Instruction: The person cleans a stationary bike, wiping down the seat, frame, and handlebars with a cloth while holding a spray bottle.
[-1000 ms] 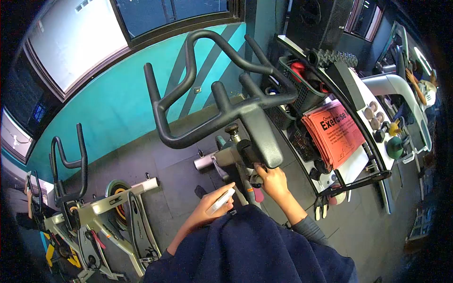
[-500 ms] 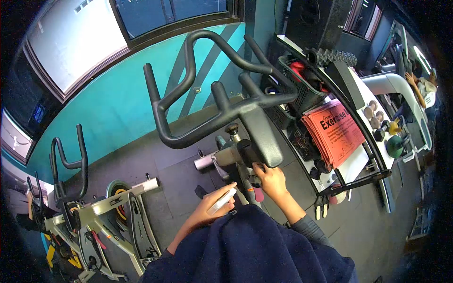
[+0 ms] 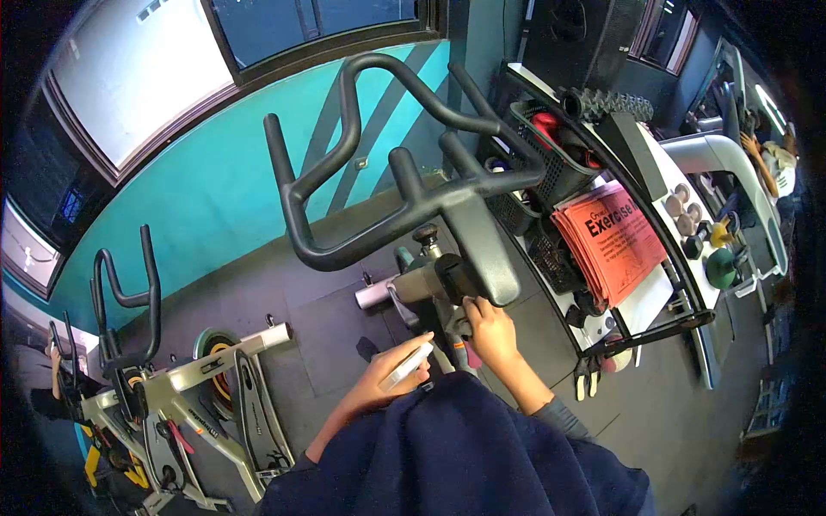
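Note:
My left hand (image 3: 386, 378) is closed around a slim white object (image 3: 410, 365), held edge-on close to my dark blue top. Its kind is hard to make out. In front of me stands a spin bike with a black handlebar (image 3: 413, 206), whose thick stem (image 3: 483, 254) points towards me. Just below the stem's near end, my right hand (image 3: 492, 334) has its fingers curled on a dark grey knob (image 3: 461, 327), which they partly cover. A black-topped knob (image 3: 426, 234) sits on the bike frame further forward.
Another spin bike (image 3: 194, 378) stands to the left, by the teal wall (image 3: 215, 206). On the right, a rack (image 3: 641, 331) holds baskets, orange exercise sheets (image 3: 615, 245) and small dumbbells (image 3: 684, 206). Gloves (image 3: 587, 378) hang low on it. A person (image 3: 774, 163) is at far right.
My right hand has shifted slightly left and turned a little at the grey knob. My left hand keeps the white object in nearly the same place.

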A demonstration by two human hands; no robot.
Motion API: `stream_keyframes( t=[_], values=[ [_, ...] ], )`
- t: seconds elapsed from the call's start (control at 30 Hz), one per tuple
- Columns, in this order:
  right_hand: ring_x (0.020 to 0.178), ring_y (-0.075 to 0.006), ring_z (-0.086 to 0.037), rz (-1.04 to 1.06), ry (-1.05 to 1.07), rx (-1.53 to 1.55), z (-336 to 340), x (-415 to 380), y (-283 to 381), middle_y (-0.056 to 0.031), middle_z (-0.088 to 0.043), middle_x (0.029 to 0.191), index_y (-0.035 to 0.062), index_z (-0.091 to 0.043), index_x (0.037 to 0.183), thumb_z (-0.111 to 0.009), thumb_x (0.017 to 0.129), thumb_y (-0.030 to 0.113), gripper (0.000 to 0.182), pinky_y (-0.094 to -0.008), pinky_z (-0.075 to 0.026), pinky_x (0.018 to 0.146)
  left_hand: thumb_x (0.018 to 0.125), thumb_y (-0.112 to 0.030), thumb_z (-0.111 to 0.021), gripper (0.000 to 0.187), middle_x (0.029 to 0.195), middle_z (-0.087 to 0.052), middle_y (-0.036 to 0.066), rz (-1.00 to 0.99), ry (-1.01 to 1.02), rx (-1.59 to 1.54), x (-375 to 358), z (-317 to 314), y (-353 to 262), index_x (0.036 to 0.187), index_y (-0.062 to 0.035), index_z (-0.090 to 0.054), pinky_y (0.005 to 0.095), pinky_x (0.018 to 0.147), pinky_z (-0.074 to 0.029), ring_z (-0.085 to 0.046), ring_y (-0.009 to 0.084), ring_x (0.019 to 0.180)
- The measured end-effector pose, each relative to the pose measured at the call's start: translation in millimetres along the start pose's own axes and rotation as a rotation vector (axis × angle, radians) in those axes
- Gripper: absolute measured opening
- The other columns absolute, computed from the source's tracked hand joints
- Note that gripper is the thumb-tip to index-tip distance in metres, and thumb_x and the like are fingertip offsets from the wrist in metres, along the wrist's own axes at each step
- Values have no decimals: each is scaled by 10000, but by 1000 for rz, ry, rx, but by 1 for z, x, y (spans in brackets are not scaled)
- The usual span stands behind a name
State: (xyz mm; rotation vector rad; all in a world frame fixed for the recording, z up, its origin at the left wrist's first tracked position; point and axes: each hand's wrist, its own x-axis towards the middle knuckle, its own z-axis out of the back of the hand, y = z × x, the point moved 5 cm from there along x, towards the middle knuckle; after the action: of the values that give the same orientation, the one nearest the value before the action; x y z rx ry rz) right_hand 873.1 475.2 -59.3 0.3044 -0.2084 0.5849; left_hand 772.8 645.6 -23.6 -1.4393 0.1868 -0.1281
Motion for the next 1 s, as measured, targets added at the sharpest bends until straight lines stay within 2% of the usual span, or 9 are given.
stream_keyframes(
  t=[0.17, 0.23, 0.27, 0.37, 0.47, 0.6, 0.67, 0.77, 1.0],
  values=[
    [915, -298, -605, 15, -69, 59, 4, 1, 4, -106, -597, 997, 48, -590, 1165, -563, 740, 44, 426, -381, -529, 740, 880, -179, -652, 530, 922, -615, 55, -10, 8, 20, 3, -1, -1, 1362, -81, -456, 284, 807, -476, -597, 129, 843],
    [901, -286, -595, 141, 40, 169, 14, -1, 9, -87, -589, 1003, 54, -592, 1148, -670, 597, 24, 557, -382, -519, 744, 879, -180, -651, 529, 925, -612, 56, -12, 11, -6, 6, -1, -4, 1361, -76, -456, 286, 810, -474, -592, 130, 848],
    [901, -286, -595, 144, 38, 167, 20, 2, 11, -87, -589, 1003, 54, -592, 1148, -670, 597, 24, 557, -382, -519, 744, 879, -180, -651, 529, 925, -612, 56, -15, 9, -6, 7, -1, -4, 1361, -76, -456, 286, 810, -474, -592, 130, 848],
    [886, -253, -583, 258, -84, 91, 40, 9, 34, -61, -590, 994, 58, -600, 1135, -656, 629, 70, 510, -356, -515, 737, 880, -170, -647, 526, 922, -608, 57, -31, 5, 0, 8, -1, -5, 1359, -69, -456, 280, 812, -471, -585, 124, 856],
    [828, -178, -569, 277, -258, -80, 46, 31, 62, -30, -566, 937, 58, -616, 1084, -574, 734, 161, 367, -274, -518, 634, 879, -149, -645, 535, 912, -602, 57, -36, 26, 7, 9, -3, -9, 1369, -68, -445, 275, 811, -470, -585, 123, 856],
    [842, -181, -550, 203, -278, -227, 18, 67, 73, -32, -549, 919, 66, -634, 1026, -560, 758, 178, 300, -268, -506, 619, 874, -126, -647, 562, 904, -601, 48, 28, -31, -52, 7, 4, -5, 1386, -68, -423, 271, 810, -471, -591, 125, 860],
    [859, -181, -533, 98, -189, -425, -18, 82, 63, -37, -536, 923, 93, -644, 952, -545, 784, 200, 222, -257, -496, 611, 880, -152, -647, 563, 909, -604, 43, -4, -28, 13, 5, 8, 0, 1387, -64, -418, 271, 816, -468, -594, 126, 877],
    [861, -181, -523, 92, -111, -468, -43, 80, 63, -44, -525, 915, 114, -640, 890, -536, 801, 211, 168, -265, -485, 612, 881, -169, -649, 562, 913, -607, 44, -5, -53, 12, 0, 7, -1, 1385, -66, -422, 275, 817, -470, -595, 129, 882],
    [880, -155, -574, 120, -83, -366, -19, 45, 56, -14, -558, 919, 105, -618, 1048, -561, 765, 182, 299, -275, -499, 670, 876, -178, -660, 561, 934, -606, 44, 13, -70, -32, -7, 13, 9, 1377, -66, -433, 277, 816, -469, -589, 130, 876]
  ],
)
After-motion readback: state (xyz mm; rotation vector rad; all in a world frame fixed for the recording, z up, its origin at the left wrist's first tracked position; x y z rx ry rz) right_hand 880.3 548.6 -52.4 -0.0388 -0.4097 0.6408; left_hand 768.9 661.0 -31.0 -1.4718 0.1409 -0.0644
